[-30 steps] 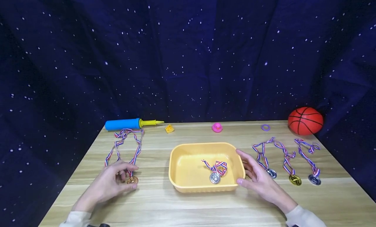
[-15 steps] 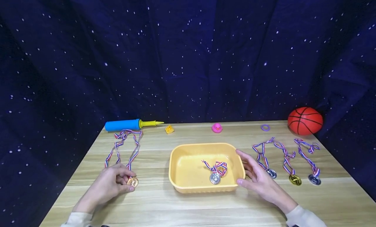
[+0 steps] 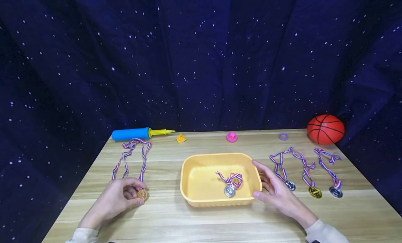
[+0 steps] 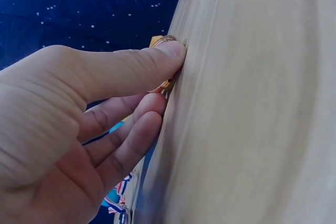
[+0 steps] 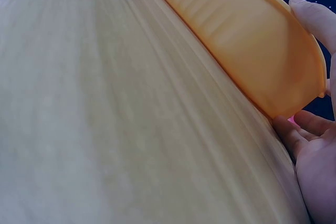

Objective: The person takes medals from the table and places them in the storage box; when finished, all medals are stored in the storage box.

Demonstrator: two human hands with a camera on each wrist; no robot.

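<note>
My left hand point(image 3: 117, 199) pinches a bronze-coloured medal point(image 3: 143, 194) between thumb and fingers, low over the table at left; in the left wrist view the medal point(image 4: 161, 84) shows edge-on behind the thumb. Its striped ribbon trails back across the wood. Another ribbon point(image 3: 117, 168) runs under this hand, its end hidden in the head view. With thumb and fingers spread around the right end of a yellow plastic basin point(image 3: 216, 202), my right hand point(image 3: 276, 190) holds it on the table. Inside the basin lies a silver medal point(image 3: 229, 191) with its ribbon bunched up.
Right of the basin lie two silver medals point(image 3: 290, 185) and a gold medal point(image 3: 315, 192), ribbons spread. Along the back stand a blue hand pump point(image 3: 132, 134), a yellow cheese-like toy point(image 3: 180, 138), a pink duck point(image 3: 231, 137), a purple ring point(image 3: 283, 137) and a red basketball point(image 3: 325, 129).
My left fingers have closed on the bronze-coloured medal, which has turned up and shifted slightly; its ribbon has shifted left. The right hand and basin have stayed put.
</note>
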